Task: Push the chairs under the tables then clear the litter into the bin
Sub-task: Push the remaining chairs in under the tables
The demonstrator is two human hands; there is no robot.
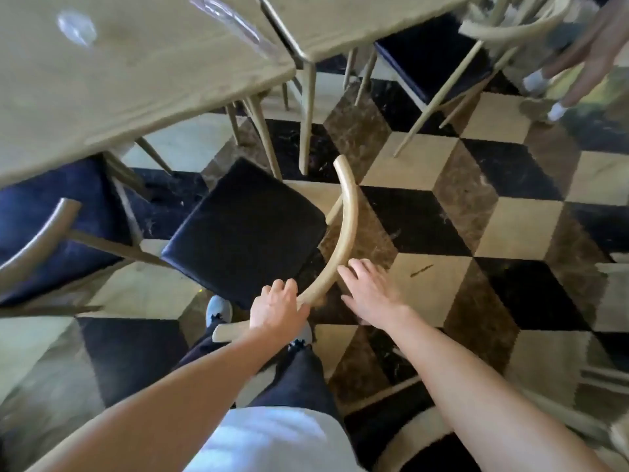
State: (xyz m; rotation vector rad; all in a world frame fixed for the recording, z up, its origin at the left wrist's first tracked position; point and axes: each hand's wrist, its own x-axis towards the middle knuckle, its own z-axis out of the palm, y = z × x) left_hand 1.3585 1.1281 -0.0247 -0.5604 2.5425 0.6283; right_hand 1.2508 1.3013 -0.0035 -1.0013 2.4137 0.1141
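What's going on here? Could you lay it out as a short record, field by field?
place: dining area with a checkered floor
chair in hand: wooden chair with dark seat, standing out from the table
left hand: gripping the curved backrest
right hand: open, fingers spread, at the backrest; contact unclear
chair at left: seat partly under the table
on the table: clear plastic litter, blurred
another person's hand: at a far chair, top right
task stage: this chair not yet pushed in; no bin in view
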